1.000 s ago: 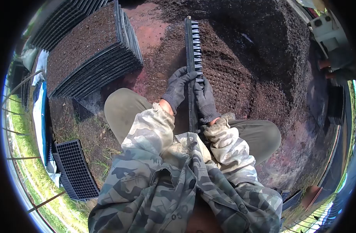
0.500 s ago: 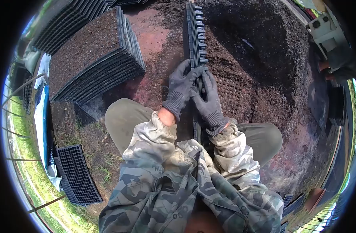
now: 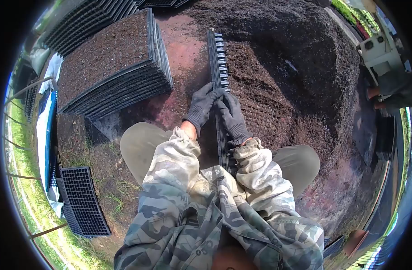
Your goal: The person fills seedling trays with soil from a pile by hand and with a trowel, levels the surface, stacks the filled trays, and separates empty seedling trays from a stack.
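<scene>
Black seedling trays (image 3: 213,58), pressed together, stand on their long edge between my knees, with the row of cell bottoms showing on the right side. How many there are I cannot tell. My left hand (image 3: 201,105), in a grey glove, grips the upper edge from the left. On the right side, my gloved right hand (image 3: 233,119) is closed around the same trays, its fingertips close to those of the left. Dark loose soil (image 3: 255,90) lies heaped just right of the trays.
To the left rises a stack of soil-filled trays (image 3: 107,45), with more trays (image 3: 86,20) behind it. An empty cell tray (image 3: 84,200) leans at lower left. At far right are another person's hands (image 3: 377,99) near a pale machine (image 3: 379,49).
The upright trays and both hands have come slightly toward my body and left; the far end sits lower in view. Both hands keep their grip. My view has shifted a little.
</scene>
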Tool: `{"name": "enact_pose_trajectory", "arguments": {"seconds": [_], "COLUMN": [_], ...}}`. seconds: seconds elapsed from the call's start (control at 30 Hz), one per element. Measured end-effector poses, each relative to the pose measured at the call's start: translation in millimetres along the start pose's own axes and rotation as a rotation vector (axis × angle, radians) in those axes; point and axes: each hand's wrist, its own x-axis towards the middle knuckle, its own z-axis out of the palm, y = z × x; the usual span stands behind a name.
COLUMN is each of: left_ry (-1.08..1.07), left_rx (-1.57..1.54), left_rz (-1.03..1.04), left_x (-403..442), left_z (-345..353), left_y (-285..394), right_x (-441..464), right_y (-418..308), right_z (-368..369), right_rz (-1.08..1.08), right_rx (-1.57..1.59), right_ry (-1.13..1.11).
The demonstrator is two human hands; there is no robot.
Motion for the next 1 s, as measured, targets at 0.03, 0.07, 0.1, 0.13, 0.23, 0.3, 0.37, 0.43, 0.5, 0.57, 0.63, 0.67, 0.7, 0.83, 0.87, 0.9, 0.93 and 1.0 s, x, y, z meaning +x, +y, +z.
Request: {"name": "enact_pose_trajectory", "arguments": {"seconds": [0.03,0.07,0.1,0.13,0.23,0.3,0.37,0.43,0.5,0.57,0.63,0.67,0.7,0.83,0.87,0.9,0.93,1.0], "left_ry": [0.008,-0.018,-0.043,-0.069,-0.068,-0.070,-0.077,-0.078,-0.107,-0.136,-0.160,-0.160,-0.182,-0.110,-0.100,-0.089,-0.060,-0.076], "left_rx": [-0.013,-0.009,-0.004,0.002,-0.078,-0.058,-0.033,-0.063,-0.057,-0.057,-0.045,-0.039,-0.044,-0.047,-0.063,-0.078,-0.085,-0.113], "left_rz": [-0.001,0.032,0.066,0.025,0.012,0.041,0.067,0.077,0.056,0.029,0.045,0.054,0.072,0.028,0.026,0.025,0.023,0.003], "left_x": [0.2,-0.1,0.0,1.1,0.2,-0.3,0.6,3.9,3.5,1.0,4.7,12.1,14.9,8.9,8.9,10.3,14.5,15.4], "left_z": [-1.3,-4.1,-7.5,-12.2,-17.3,-19.9,-22.9,-25.1,-25.6,-26.2,-26.6,-28.2,-26.5,-19.8,-19.8,-20.5,-20.6,-23.9], "left_y": [-1.2,-2.6,-4.7,-5.1,-5.9,-4.2,-4.4,-7.8,-3.7,-6.6,-9.7,-17.4,-15.4,-20.2,-18.4,-16.0,-19.3,-18.0], "right_x": [0.5,-0.2,-0.7,0.5,2.5,1.5,0.4,-0.5,-0.9,4.8,10.5,14.1,21.7,23.5,22.1,21.4,21.6,23.1], "right_y": [-3.6,-6.5,-7.0,-1.7,-2.4,-10.6,-21.9,-37.8,-46.5,-33.8,-35.0,-33.6,-4.8,-1.5,-4.7,-14.5,-19.9,-16.8], "right_z": [-0.4,-0.8,-0.8,1.0,2.7,0.1,-3.9,-10.8,-18.8,-18.3,-16.3,-16.3,-8.9,-9.1,-10.8,-12.4,-13.6,-7.9], "right_rz": [0.001,-0.006,-0.013,0.015,0.114,0.109,0.270,0.314,0.368,0.397,0.344,0.423,0.233,0.279,0.367,0.452,0.387,0.302], "right_rx": [-0.009,-0.017,-0.025,0.051,0.319,0.265,0.485,0.604,0.653,0.658,0.490,0.467,0.278,0.454,0.569,0.685,0.668,0.544], "right_ry": [-0.012,0.004,0.020,0.030,-0.046,-0.049,-0.118,-0.132,-0.169,-0.166,-0.077,-0.051,0.027,0.041,0.018,-0.007,0.000,0.038]}}
